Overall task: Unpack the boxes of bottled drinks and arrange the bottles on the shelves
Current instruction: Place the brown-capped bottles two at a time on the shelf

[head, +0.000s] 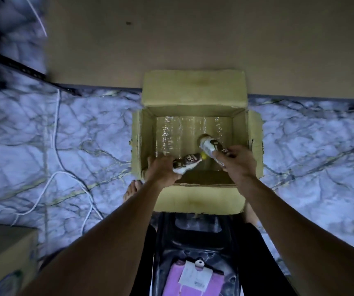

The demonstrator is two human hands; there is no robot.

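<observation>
Two bottles in hand, both over the open cardboard box (195,90). Left bottle (187,163): brown-and-white label, yellow cap pointing right toward the other bottle, lying nearly level. My left hand (163,169) is wrapped round its base end, fingers closed on it, at the box's near-left corner. Right bottle (211,147): same label, tilted, one end aimed down into the box. My right hand (239,162) grips it from the near-right side, fingers curled over the body. The two bottles nearly meet at the yellow cap.

Box interior otherwise shows only a shiny plastic liner (178,133) on the bottom. All four flaps folded outward.

Box stands on marble-pattern floor (43,135), far flap against a brown board (193,39). White cable (54,174) loops on the floor to the left. Second carton (3,257) at lower left.
</observation>
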